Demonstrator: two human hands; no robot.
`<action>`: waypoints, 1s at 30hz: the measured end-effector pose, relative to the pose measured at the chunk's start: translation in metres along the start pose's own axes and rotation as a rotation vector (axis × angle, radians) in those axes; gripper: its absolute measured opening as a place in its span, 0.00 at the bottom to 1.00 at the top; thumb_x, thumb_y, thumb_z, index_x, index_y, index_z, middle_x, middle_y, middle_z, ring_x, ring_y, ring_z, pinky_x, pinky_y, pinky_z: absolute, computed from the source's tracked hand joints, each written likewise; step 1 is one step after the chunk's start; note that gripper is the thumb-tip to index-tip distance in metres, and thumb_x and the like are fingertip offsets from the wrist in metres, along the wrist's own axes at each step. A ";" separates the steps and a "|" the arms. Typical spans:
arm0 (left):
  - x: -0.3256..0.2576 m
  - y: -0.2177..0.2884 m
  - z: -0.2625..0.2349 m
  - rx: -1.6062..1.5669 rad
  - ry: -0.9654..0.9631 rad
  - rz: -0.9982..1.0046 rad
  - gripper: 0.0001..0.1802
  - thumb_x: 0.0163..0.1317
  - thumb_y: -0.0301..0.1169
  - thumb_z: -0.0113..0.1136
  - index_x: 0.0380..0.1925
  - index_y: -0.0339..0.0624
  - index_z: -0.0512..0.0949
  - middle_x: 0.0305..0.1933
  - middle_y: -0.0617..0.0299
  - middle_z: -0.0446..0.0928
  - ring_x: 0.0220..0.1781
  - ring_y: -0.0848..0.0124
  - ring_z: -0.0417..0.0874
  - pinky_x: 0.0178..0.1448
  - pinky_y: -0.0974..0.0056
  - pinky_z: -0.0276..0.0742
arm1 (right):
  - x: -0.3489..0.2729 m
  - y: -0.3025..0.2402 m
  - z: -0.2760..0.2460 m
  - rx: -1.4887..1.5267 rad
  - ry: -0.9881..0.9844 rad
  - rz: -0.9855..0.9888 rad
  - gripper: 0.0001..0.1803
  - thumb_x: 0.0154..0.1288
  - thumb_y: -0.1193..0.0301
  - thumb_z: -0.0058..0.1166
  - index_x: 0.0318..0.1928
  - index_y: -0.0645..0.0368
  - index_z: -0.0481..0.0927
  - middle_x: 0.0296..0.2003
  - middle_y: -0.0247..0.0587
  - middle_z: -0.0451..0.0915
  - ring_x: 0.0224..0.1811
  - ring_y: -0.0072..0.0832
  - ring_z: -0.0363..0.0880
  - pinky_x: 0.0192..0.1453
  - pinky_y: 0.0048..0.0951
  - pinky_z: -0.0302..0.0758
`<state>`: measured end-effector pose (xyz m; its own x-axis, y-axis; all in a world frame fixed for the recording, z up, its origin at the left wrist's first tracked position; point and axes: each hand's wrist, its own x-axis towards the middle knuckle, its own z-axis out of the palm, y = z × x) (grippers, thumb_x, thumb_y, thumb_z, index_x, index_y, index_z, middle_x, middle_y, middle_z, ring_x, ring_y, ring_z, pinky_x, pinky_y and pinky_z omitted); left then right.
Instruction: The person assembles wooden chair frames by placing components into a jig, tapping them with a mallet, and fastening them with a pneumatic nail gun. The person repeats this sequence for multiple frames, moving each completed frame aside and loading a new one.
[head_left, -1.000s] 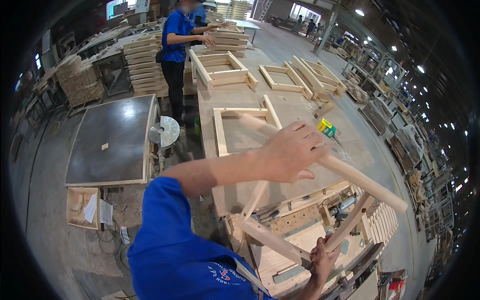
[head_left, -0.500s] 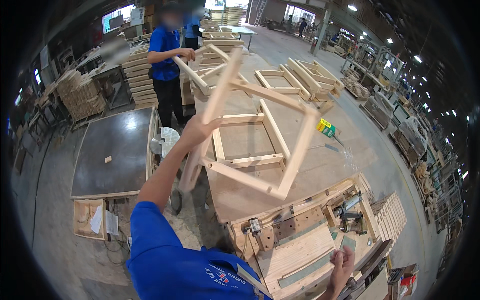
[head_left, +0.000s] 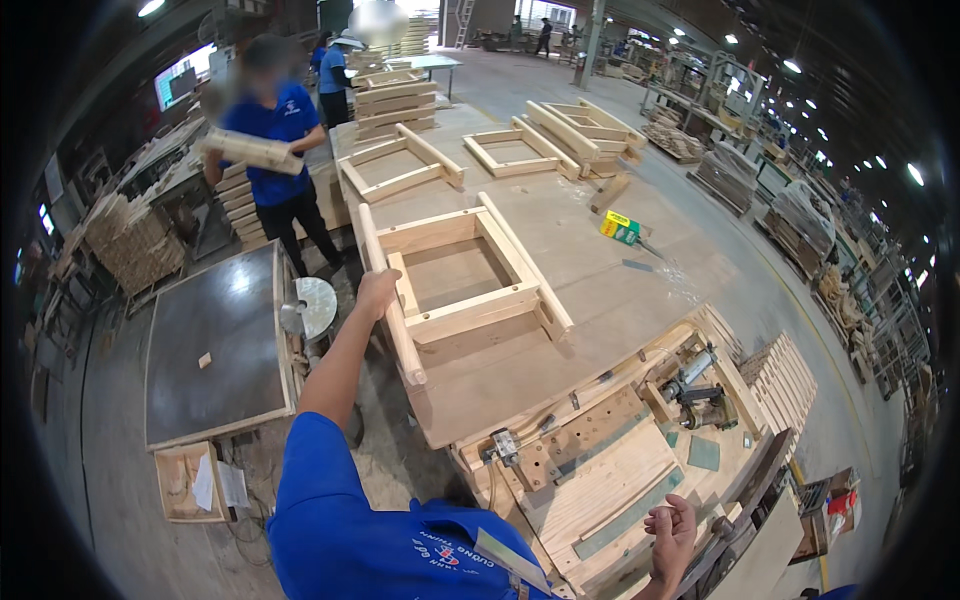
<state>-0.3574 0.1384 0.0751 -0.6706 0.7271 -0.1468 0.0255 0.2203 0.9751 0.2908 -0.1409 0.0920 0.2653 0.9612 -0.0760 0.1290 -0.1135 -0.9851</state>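
Note:
My left hand (head_left: 378, 292) is wrapped round the left rail of a pale wooden frame (head_left: 475, 312). This frame lies low over the near left part of the big worktable (head_left: 610, 290). Beneath it, another wooden frame seems to lie, mostly hidden. My right hand (head_left: 672, 540) is at the lower right, beside a wooden jig (head_left: 610, 500) with a green strip and metal clamps (head_left: 700, 385). Its fingers are loosely bent and apart, and nothing shows in them.
More frames (head_left: 400, 165) lie farther back on the table, near a green-and-yellow container (head_left: 621, 228) and a wood block (head_left: 610, 193). To the left stands a dark-topped table (head_left: 215, 340) with a round disc (head_left: 318, 308) beside it. A co-worker (head_left: 280, 140) carries wooden pieces.
My left hand has brought the raised, tilted frame down over the one on the table. The co-worker's frame now lies on the table, and the co-worker holds other pieces. My right hand stays near the jig.

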 end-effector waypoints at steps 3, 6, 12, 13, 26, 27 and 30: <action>0.002 0.004 0.007 -0.020 0.001 0.017 0.30 0.62 0.42 0.68 0.50 0.19 0.84 0.43 0.47 0.87 0.42 0.61 0.88 0.47 0.55 0.82 | -0.011 0.008 0.001 0.018 0.003 0.015 0.22 0.79 0.64 0.63 0.63 0.63 0.76 0.37 0.37 0.84 0.35 0.22 0.83 0.40 0.24 0.81; 0.001 0.029 -0.004 0.319 0.041 0.043 0.40 0.66 0.54 0.65 0.57 0.20 0.82 0.54 0.39 0.87 0.58 0.52 0.88 0.62 0.53 0.80 | -0.025 0.012 0.008 0.024 0.036 0.054 0.21 0.79 0.67 0.61 0.64 0.64 0.76 0.38 0.39 0.85 0.36 0.23 0.83 0.41 0.25 0.80; -0.040 0.069 0.061 0.996 -0.127 0.392 0.48 0.70 0.68 0.54 0.64 0.28 0.79 0.62 0.37 0.83 0.58 0.42 0.86 0.63 0.45 0.81 | -0.069 0.028 0.009 -0.147 0.200 0.069 0.21 0.75 0.72 0.60 0.64 0.64 0.79 0.42 0.46 0.88 0.42 0.29 0.88 0.48 0.33 0.84; -0.055 0.073 0.056 1.181 -0.080 0.583 0.43 0.72 0.62 0.56 0.65 0.30 0.79 0.61 0.39 0.84 0.56 0.45 0.87 0.61 0.47 0.82 | -0.073 0.021 0.021 -0.251 0.207 0.031 0.22 0.76 0.66 0.62 0.65 0.62 0.80 0.43 0.49 0.89 0.42 0.34 0.90 0.47 0.36 0.83; -0.226 0.057 0.286 0.415 -0.918 1.075 0.24 0.83 0.39 0.57 0.68 0.33 0.79 0.63 0.50 0.85 0.60 0.63 0.87 0.67 0.61 0.81 | -0.345 0.068 0.004 -0.139 0.831 0.337 0.19 0.74 0.64 0.61 0.61 0.58 0.83 0.46 0.50 0.89 0.47 0.41 0.90 0.55 0.38 0.84; -0.276 0.050 0.309 0.384 -1.068 1.088 0.23 0.82 0.38 0.58 0.67 0.32 0.80 0.60 0.50 0.86 0.58 0.64 0.86 0.64 0.63 0.80 | -0.386 0.069 0.007 -0.160 1.062 0.458 0.20 0.71 0.61 0.61 0.58 0.55 0.85 0.45 0.53 0.90 0.51 0.47 0.90 0.57 0.40 0.84; -0.366 0.052 0.323 0.311 -1.377 1.078 0.21 0.82 0.36 0.59 0.64 0.32 0.81 0.55 0.53 0.86 0.52 0.68 0.85 0.60 0.66 0.80 | -0.500 0.098 0.022 -0.376 1.634 0.950 0.25 0.70 0.58 0.62 0.60 0.60 0.84 0.54 0.58 0.87 0.58 0.53 0.86 0.64 0.48 0.81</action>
<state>0.1289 0.0934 0.1261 0.7803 0.5504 0.2970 0.2288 -0.6932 0.6834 0.1495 -0.6267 0.0300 0.8349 -0.5459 -0.0704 -0.4660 -0.6329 -0.6183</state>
